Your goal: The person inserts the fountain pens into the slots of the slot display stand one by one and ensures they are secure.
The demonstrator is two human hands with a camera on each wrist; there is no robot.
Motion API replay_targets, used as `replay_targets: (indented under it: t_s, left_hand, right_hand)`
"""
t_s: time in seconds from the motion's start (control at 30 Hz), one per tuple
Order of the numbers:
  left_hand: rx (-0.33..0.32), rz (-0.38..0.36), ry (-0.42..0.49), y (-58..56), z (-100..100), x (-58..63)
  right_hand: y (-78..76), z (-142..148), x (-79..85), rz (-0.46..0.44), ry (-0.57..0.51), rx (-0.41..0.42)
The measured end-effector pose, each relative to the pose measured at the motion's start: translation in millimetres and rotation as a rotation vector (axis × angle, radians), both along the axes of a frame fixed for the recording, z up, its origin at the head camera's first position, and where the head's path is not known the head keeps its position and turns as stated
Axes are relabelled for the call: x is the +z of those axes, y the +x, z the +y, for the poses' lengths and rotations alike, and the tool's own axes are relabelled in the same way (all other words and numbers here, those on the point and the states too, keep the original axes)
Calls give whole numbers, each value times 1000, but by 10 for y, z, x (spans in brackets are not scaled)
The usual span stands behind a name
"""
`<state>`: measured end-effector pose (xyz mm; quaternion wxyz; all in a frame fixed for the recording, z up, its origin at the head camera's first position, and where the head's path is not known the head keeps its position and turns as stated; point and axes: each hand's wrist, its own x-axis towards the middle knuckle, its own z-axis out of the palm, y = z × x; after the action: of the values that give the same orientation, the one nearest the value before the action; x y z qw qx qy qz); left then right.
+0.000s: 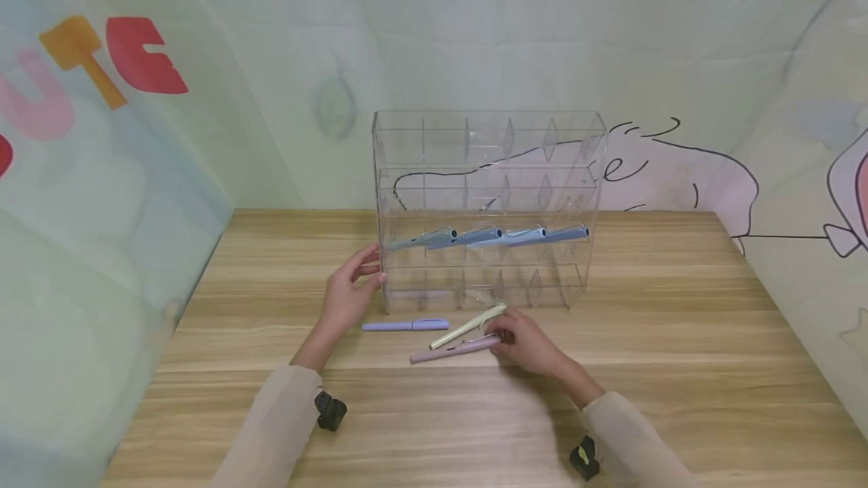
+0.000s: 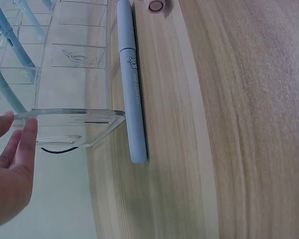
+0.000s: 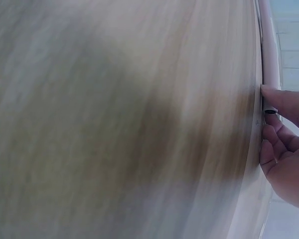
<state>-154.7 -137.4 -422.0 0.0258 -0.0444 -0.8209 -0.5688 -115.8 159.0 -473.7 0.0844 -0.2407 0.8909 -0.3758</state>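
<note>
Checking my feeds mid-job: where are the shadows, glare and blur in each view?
Head: fairly even light, a soft shadow below the right hand; left wrist: pale glare on the tabletop toward upper right, lilac pen fairly crisp; right wrist: tabletop smeared and partly shadowed, with the mauve pen cropped at the top near the right edge.
</note>
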Motion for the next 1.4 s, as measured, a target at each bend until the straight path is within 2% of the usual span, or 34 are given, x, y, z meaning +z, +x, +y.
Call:
replay_targets:
  t_s: [0.4,0.83,1.13,1.4]
  left_hand:
    - [5,-3,4,0,2,-2]
    - [-5,-9,-1,-1,-6,-3]
    - [-7,-20,7,6,-12,11]
    - [-11,-13,9,8,-7,16]
  right_hand:
    - [10,38,9,-22,-14,18]
    - [14,135,9,-101,-122,16]
    - [19,223,87,-148,-168,-24]
    - [-28,347,207,-128,-201,-32]
